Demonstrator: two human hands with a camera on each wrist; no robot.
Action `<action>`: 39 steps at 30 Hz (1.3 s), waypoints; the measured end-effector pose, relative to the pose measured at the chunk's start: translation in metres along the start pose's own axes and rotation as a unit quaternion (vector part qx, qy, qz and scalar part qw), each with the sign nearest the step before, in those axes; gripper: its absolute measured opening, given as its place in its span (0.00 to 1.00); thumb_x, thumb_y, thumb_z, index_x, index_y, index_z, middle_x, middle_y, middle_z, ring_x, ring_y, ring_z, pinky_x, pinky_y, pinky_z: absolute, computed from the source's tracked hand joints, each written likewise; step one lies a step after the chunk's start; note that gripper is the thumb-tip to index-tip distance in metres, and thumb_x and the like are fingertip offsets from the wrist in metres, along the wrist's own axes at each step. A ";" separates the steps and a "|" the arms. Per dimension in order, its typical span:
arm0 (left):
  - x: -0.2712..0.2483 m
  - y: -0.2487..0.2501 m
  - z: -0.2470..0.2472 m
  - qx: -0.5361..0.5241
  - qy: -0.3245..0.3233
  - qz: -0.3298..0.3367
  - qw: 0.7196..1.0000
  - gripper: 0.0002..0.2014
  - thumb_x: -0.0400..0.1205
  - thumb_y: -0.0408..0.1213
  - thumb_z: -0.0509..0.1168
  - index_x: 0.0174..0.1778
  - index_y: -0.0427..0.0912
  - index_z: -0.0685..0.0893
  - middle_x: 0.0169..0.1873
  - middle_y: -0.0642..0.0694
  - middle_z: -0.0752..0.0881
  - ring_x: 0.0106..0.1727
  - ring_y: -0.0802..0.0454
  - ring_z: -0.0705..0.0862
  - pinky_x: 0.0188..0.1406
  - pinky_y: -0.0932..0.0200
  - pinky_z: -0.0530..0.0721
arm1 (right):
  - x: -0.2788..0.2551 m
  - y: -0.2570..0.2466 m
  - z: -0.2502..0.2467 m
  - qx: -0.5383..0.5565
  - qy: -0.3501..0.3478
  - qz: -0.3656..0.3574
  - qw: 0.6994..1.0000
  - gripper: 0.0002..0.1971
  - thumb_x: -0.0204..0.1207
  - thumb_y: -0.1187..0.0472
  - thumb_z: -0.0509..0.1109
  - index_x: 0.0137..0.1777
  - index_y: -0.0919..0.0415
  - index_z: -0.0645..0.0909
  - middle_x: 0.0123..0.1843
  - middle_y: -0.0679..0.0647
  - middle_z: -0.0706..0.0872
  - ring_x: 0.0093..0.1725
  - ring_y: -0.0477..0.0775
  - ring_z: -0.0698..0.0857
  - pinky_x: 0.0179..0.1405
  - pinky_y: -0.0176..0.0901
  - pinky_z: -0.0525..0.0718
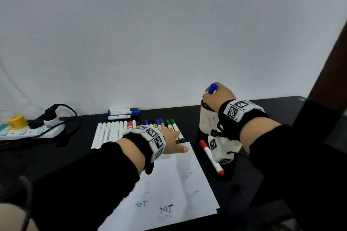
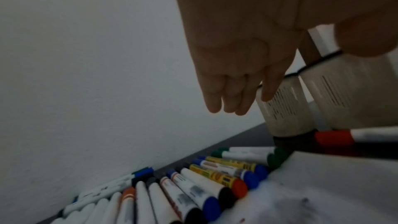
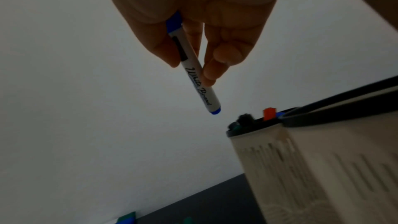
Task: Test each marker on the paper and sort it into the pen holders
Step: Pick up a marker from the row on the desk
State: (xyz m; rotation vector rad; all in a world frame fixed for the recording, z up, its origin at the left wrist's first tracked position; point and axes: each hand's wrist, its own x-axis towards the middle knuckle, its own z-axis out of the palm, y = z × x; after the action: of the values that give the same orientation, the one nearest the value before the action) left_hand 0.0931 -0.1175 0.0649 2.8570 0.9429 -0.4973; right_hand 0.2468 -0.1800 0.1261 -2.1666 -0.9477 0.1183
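Note:
My right hand pinches a blue whiteboard marker, cap up, just above the far white pen holder, which has several markers standing in it. A second white holder stands nearer me. My left hand hovers with straight fingers over the row of markers beyond the white paper. The paper carries scribbled test marks. A red marker lies on the black table between the paper and the holders.
Three more markers lie stacked by the wall behind the row. A white power strip with a plug and a yellow roll sits at the far left. A white wall closes the table's back edge.

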 end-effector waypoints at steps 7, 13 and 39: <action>0.043 0.013 0.038 0.069 -0.040 0.033 0.996 0.53 0.75 0.68 0.58 0.82 0.41 0.35 0.81 0.39 0.34 0.82 0.42 0.36 0.81 0.41 0.46 | 0.027 0.033 -0.010 0.011 0.006 0.049 0.999 0.13 0.77 0.61 0.60 0.60 0.58 0.75 0.54 0.60 0.87 0.52 0.62 0.86 0.56 0.51 0.83; 0.052 0.019 0.052 0.100 -0.098 0.054 0.989 0.54 0.76 0.69 0.56 0.80 0.41 0.30 0.79 0.41 0.27 0.81 0.43 0.32 0.80 0.42 0.42 | 0.043 0.043 -0.003 -0.046 -0.016 0.036 0.998 0.14 0.81 0.61 0.59 0.62 0.65 0.77 0.48 0.60 0.83 0.45 0.58 0.79 0.45 0.44 0.75; 0.061 0.015 0.061 0.086 -0.120 0.122 0.982 0.53 0.76 0.67 0.56 0.79 0.39 0.29 0.80 0.44 0.30 0.82 0.47 0.34 0.80 0.48 0.41 | 0.069 0.047 0.024 -0.150 -0.068 0.087 0.982 0.15 0.79 0.50 0.61 0.37 0.60 0.71 0.35 0.55 0.78 0.30 0.53 0.75 0.41 0.45 0.74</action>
State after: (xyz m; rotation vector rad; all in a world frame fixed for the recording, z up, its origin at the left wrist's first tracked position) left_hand 0.1310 -0.1065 -0.0131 2.9145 0.5264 -0.9084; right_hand 0.3155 -0.1407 0.0916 -2.5477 -0.8955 0.2225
